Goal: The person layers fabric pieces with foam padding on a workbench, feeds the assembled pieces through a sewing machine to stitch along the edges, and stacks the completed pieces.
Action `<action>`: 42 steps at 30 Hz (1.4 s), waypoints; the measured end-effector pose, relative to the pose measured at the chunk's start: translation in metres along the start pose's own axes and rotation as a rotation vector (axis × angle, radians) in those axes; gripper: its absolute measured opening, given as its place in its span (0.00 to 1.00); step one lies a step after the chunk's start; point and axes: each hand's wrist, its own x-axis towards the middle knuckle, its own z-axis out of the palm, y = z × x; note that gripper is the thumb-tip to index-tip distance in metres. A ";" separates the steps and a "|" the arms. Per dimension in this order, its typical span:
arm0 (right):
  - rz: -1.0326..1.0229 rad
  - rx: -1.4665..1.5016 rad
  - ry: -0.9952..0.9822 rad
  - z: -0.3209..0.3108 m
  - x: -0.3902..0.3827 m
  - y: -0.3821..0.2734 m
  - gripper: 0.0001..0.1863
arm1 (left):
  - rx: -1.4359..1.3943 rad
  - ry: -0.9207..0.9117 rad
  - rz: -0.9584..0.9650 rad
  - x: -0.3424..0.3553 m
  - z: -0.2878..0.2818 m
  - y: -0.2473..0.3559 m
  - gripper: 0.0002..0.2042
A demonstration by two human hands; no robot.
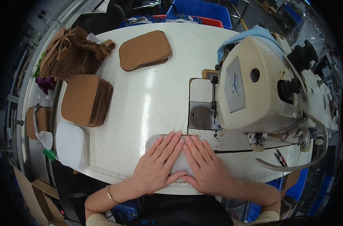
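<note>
A white rounded fabric piece [180, 165] lies at the table's near edge, with a thin brown edge showing along its far side. My left hand [158, 160] rests flat on its left part, fingers stretched forward. Pressed flat on the right part is my right hand [207, 165], its fingers also extended. The two thumbs meet near the front, and both hands hide much of the piece. Just beyond my right hand stands a cream sewing machine [262, 105], its metal needle plate [201, 116] set into the tabletop.
On the left are a tall stack of brown pieces [79, 100], a white stack [69, 145] and bunched brown fabric [71, 54]. A smaller brown stack [145, 51] lies farther back. Thread snips [280, 158] lie at the right. Behind the table [141, 98] stands a blue bin [213, 11].
</note>
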 end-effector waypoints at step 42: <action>0.262 1.796 0.068 -0.010 -0.006 -0.041 0.25 | 0.497 0.578 0.159 -0.061 -0.070 -0.002 0.13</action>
